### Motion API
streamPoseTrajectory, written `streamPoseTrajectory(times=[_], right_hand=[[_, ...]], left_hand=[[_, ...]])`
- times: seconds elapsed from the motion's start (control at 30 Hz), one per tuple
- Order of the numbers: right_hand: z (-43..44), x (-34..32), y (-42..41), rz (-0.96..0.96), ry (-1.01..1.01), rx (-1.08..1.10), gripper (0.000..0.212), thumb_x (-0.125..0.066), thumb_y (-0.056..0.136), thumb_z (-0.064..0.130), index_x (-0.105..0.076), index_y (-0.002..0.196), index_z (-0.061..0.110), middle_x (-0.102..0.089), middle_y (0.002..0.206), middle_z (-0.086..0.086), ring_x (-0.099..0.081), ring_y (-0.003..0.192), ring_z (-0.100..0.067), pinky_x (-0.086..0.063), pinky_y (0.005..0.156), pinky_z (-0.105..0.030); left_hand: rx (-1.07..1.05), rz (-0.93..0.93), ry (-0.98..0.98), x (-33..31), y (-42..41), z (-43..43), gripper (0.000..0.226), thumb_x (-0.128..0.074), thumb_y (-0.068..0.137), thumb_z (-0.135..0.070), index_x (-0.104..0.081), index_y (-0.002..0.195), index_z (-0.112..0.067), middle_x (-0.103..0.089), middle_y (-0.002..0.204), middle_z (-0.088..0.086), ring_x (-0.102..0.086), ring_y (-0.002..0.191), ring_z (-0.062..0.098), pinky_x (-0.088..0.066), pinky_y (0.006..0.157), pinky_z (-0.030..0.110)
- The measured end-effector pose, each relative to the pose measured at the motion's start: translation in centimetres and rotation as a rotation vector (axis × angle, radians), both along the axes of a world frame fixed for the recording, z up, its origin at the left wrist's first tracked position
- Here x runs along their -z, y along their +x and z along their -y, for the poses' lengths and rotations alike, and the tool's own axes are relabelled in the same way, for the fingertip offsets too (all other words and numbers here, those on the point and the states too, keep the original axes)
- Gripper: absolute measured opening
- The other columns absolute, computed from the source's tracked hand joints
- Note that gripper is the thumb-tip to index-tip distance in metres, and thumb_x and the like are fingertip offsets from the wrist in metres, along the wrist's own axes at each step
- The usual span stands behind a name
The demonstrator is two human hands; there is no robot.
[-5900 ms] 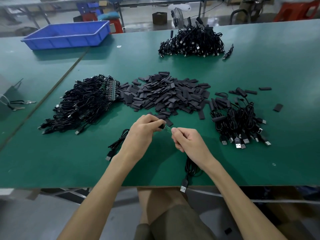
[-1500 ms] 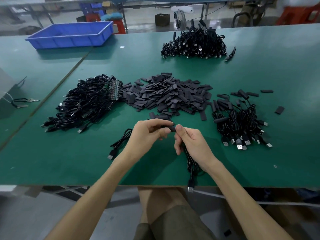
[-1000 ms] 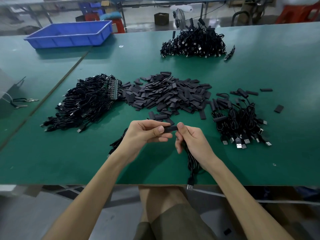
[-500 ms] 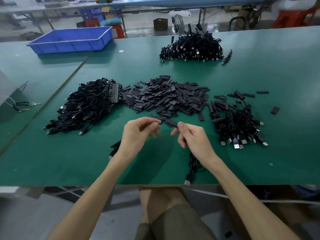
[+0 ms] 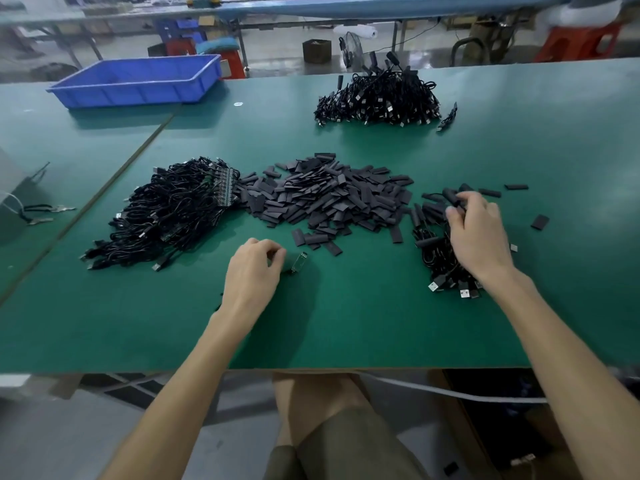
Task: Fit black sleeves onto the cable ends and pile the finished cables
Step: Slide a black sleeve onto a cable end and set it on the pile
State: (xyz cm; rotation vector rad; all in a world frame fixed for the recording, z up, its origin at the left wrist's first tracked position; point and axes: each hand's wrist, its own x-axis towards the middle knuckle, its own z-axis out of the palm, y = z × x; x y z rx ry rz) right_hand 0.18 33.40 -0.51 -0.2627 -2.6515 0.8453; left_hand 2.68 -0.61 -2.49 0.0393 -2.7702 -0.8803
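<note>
My right hand (image 5: 476,233) rests over the right-hand pile of sleeved cables (image 5: 438,261), its fingertips pinching the sleeved cable (image 5: 453,198) at the pile's far edge. My left hand (image 5: 254,270) is curled on the green table (image 5: 346,323), gripping a bare cable end whose small circuit board (image 5: 300,262) sticks out past the fingers. The rest of that cable is hidden under the hand. A heap of loose black sleeves (image 5: 332,199) lies in the middle. To its left is a pile of unsleeved cables (image 5: 173,213).
Another cable pile (image 5: 377,98) sits at the back of the table. A blue bin (image 5: 138,81) stands at the far left. A small tool (image 5: 45,213) lies at the left edge. A stray sleeve (image 5: 540,222) lies to the right. The table's front edge is near my lap.
My hands have separated. The right hand carried the sleeved cable right onto the pile. The left hand dropped to the table and closed on a bare cable end.
</note>
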Motion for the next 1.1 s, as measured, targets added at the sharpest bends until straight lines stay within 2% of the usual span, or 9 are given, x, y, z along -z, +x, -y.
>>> streamPoseTrajectory(times=[0.13,0.3,0.5,0.6,0.7,0.8,0.9,1.0,1.1], right_hand=[[-0.1,1.1,0.6,-0.056,0.052,0.064,0.053,-0.055,0.106,0.032,-0.045,0.144,-0.003,-0.048,0.137,-0.022,-0.037,0.132,-0.035,-0.034,0.112,-0.047],[0.3,-0.2,1.2,-0.197,0.082,0.099,0.044,-0.059,0.103,0.028,-0.052,0.139,0.004,-0.046,0.136,-0.018,-0.038,0.13,-0.034,-0.027,0.112,-0.043],[6.3,-0.9,4.3,-0.134,-0.002,-0.272,0.038,-0.057,0.103,0.03,-0.057,0.137,0.013,-0.051,0.132,-0.002,-0.041,0.128,-0.017,-0.025,0.108,-0.03],[10.4,0.2,5.3,0.066,-0.32,-0.497,0.038,-0.056,0.105,0.032,-0.057,0.139,0.015,-0.058,0.132,0.002,-0.053,0.124,-0.01,-0.042,0.11,-0.031],[12.7,1.6,5.2,0.092,-0.641,-0.492,0.027,-0.057,0.106,0.022,-0.067,0.127,0.008,-0.072,0.117,-0.003,-0.067,0.109,-0.013,-0.053,0.098,-0.031],[13.4,3.0,5.3,0.084,-0.847,-0.422,0.019,-0.056,0.106,0.012,-0.072,0.105,0.001,-0.076,0.084,-0.006,-0.071,0.076,-0.021,-0.057,0.072,-0.035],[13.4,3.7,5.4,0.071,-0.911,-0.406,0.02,-0.054,0.107,0.01,-0.072,0.1,0.005,-0.071,0.071,-0.002,-0.066,0.062,-0.017,-0.051,0.06,-0.027],[13.4,3.8,5.3,0.056,-0.944,-0.439,0.02,-0.056,0.107,0.015,-0.074,0.102,0.008,-0.07,0.071,-0.003,-0.064,0.06,-0.015,-0.051,0.059,-0.024],[13.4,3.8,5.3,0.047,-0.988,-0.459,0.022,-0.056,0.107,0.02,-0.075,0.106,0.011,-0.07,0.072,-0.003,-0.064,0.062,-0.015,-0.053,0.061,-0.024]], left_hand=[[0.081,0.07,-0.208,-0.7,-0.4,-0.7,0.027,-0.066,0.093,-0.052,-0.065,0.096,-0.025,-0.058,0.092,-0.005,-0.051,0.091,0.019,-0.041,0.086,0.037],[0.1,0.099,-0.133,-0.7,-0.5,-2.1,0.014,-0.074,0.091,-0.032,-0.062,0.09,-0.024,-0.058,0.086,-0.012,-0.055,0.087,0.012,-0.033,0.089,0.032],[0.127,0.246,0.548,-1.9,-0.3,-3.5,0.017,-0.081,0.086,-0.027,-0.071,0.087,-0.013,-0.071,0.077,-0.005,-0.063,0.065,0.008,-0.051,0.063,0.019],[0.213,0.284,0.763,-2.8,0.3,-4.2,0.018,-0.079,0.088,-0.022,-0.069,0.09,-0.007,-0.071,0.076,-0.001,-0.071,0.068,0.014,-0.055,0.067,0.023],[0.334,0.35,0.821,-3.1,0.6,-4.3,0.009,-0.071,0.095,-0.015,-0.07,0.094,-0.006,-0.077,0.086,0.006,-0.077,0.078,0.028,-0.059,0.067,0.029],[0.318,0.307,0.649,-2.5,0.3,-3.7,0.008,-0.068,0.097,-0.016,-0.074,0.095,-0.012,-0.077,0.082,0.003,-0.076,0.066,0.027,-0.061,0.063,0.036],[0.138,0.083,0.389,-1.3,-1.1,-2.3,0.013,-0.067,0.096,-0.012,-0.074,0.094,-0.023,-0.071,0.082,-0.005,-0.07,0.064,0.015,-0.054,0.062,0.032],[0.178,-0.063,0.033,-0.5,-2.9,-0.9,0.033,-0.06,0.096,0.0,-0.069,0.119,-0.022,-0.062,0.117,-0.007,-0.062,0.101,0.014,-0.047,0.088,0.028],[0.353,0.019,-0.212,-0.1,-4.1,-0.6,0.051,-0.055,0.097,0.005,-0.058,0.14,-0.021,-0.051,0.147,-0.003,-0.046,0.135,0.02,-0.037,0.113,0.039]])
